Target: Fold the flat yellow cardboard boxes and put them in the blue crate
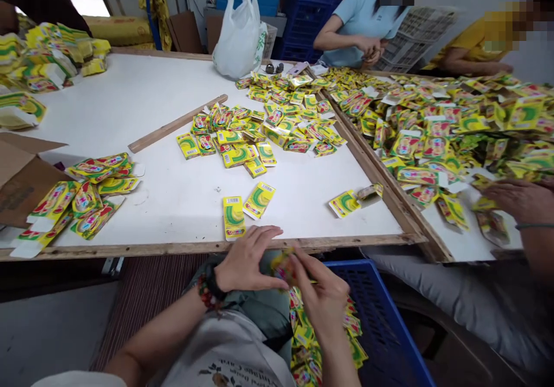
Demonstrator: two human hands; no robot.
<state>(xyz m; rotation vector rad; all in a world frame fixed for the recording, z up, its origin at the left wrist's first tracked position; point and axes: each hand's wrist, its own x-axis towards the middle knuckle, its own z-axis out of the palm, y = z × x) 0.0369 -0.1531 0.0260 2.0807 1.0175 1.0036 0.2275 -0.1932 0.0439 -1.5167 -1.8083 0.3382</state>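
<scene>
At the table's front edge, my right hand [322,289] pinches a small yellow carton [283,266] that is blurred by motion. My left hand [249,260] is beside it with fingers stretched out and apart, the thumb close to the carton; whether it touches cannot be told. Two flat yellow-green cartons, one upright [234,218] and one tilted [259,200], lie on the table just beyond my left hand. Under my right hand, a blue plastic crate [376,318] holds many similar cartons [303,335].
A loose pile of cartons [242,139] covers the white table's middle, beside a wooden strip [177,124]. More cartons [437,127] lie beyond the wooden divider [372,176]. A cardboard box [30,185] stands left. A co-worker's hand [519,199] is at right; others sit behind.
</scene>
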